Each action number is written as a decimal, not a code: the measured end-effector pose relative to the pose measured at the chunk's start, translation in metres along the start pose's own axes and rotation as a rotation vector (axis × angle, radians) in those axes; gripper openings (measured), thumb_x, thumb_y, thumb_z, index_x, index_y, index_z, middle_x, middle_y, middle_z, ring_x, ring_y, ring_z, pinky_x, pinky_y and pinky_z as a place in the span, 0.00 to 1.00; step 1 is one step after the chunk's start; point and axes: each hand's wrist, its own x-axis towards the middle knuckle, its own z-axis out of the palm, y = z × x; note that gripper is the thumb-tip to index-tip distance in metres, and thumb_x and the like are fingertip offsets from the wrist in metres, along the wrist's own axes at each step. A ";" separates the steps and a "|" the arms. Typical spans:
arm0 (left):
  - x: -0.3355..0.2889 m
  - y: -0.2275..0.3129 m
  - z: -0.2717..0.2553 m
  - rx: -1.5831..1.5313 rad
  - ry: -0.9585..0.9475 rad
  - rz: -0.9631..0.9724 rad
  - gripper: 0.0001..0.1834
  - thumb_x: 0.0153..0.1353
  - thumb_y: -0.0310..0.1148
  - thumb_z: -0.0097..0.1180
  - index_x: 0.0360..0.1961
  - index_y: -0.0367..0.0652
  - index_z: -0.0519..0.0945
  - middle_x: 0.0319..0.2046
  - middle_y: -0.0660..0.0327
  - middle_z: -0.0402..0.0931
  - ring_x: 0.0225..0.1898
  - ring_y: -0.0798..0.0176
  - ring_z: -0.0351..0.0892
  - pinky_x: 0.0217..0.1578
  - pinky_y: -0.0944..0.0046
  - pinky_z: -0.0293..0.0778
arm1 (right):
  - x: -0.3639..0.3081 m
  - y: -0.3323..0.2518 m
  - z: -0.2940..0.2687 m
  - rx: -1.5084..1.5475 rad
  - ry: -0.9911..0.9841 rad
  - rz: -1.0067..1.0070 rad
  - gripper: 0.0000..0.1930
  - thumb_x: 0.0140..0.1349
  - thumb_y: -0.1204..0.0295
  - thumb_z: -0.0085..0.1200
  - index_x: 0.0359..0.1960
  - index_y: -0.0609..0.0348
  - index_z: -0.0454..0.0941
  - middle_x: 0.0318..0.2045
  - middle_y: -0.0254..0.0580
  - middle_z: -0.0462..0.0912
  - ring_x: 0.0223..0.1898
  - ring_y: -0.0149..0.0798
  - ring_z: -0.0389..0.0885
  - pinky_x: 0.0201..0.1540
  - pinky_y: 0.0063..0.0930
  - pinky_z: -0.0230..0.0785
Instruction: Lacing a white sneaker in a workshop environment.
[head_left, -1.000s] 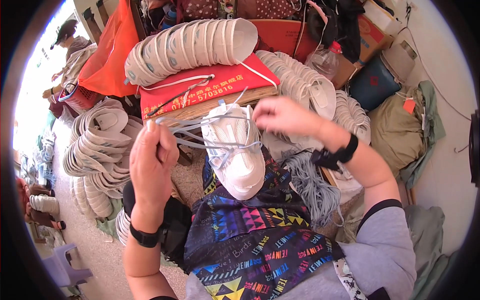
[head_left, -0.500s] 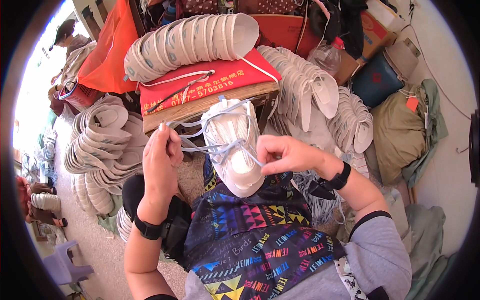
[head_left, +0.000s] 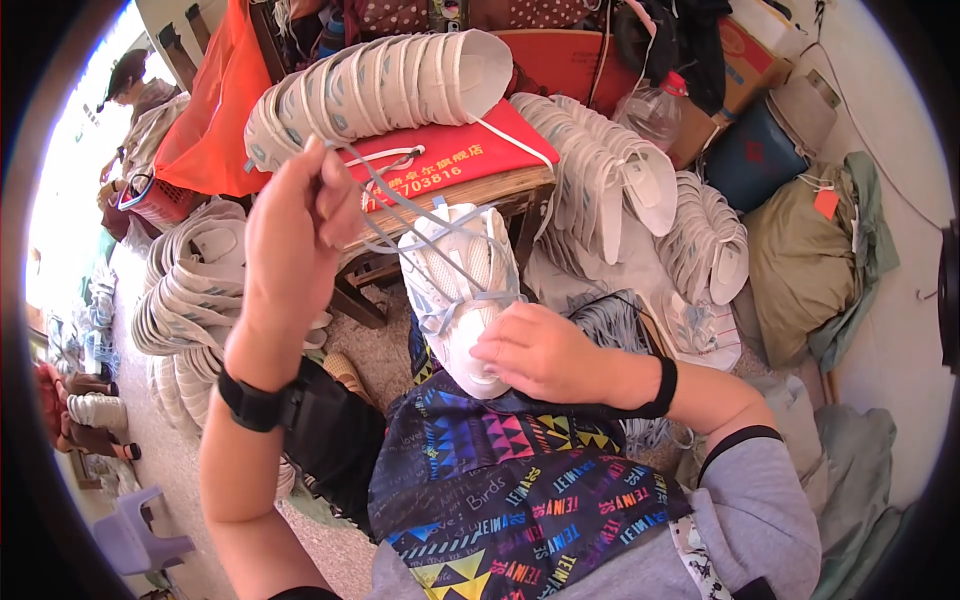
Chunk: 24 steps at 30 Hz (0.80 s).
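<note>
A white shoe upper (head_left: pixel 462 255) with mesh panels stands above my lap, its toe toward me. Grey-blue shoelace (head_left: pixel 415 228) criss-crosses its front, several strands loose and running to the left. My left hand (head_left: pixel 298 235) is raised left of the upper, fingertips pinched on the shoelace, which stretches taut from them to the eyelets. Around the right side of the toe, my right hand (head_left: pixel 548 352) has its fingers curled against the upper. The thumb of that hand is partly hidden.
A wooden stool (head_left: pixel 520 205) bears a red bag (head_left: pixel 500 150) and a nested row of uppers (head_left: pixel 375 90). More stacked uppers stand left (head_left: pixel 195 280) and right (head_left: pixel 580 165). Grey laces (head_left: pixel 610 325) lie at right. A purple stool (head_left: pixel 140 530) is at lower left.
My left hand has risen, drawing the shoelace up and away from the upper. My right hand has shifted down and left onto the toe. The upper has tilted slightly.
</note>
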 end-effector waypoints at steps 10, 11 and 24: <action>0.041 0.149 -0.008 -0.075 -0.713 0.187 0.13 0.73 0.30 0.35 0.28 0.43 0.67 0.19 0.69 0.56 0.17 0.76 0.53 0.23 0.73 0.54 | 0.012 -0.007 0.007 -0.022 -0.064 -0.024 0.08 0.51 0.70 0.60 0.32 0.57 0.77 0.30 0.37 0.71 0.35 0.43 0.72 0.38 0.37 0.65; 0.036 0.143 -0.006 0.000 -0.584 0.179 0.13 0.73 0.30 0.35 0.29 0.43 0.67 0.19 0.69 0.56 0.17 0.76 0.54 0.24 0.73 0.54 | 0.013 -0.004 0.007 -0.024 -0.062 -0.022 0.08 0.51 0.70 0.60 0.32 0.57 0.77 0.30 0.37 0.71 0.35 0.43 0.72 0.38 0.37 0.65; 0.013 0.090 -0.018 -0.034 -0.350 0.240 0.12 0.74 0.34 0.37 0.37 0.38 0.70 0.27 0.66 0.61 0.21 0.76 0.59 0.26 0.74 0.59 | 0.070 0.025 0.032 0.178 0.131 0.089 0.17 0.59 0.72 0.57 0.49 0.63 0.71 0.33 0.39 0.79 0.29 0.40 0.79 0.32 0.31 0.71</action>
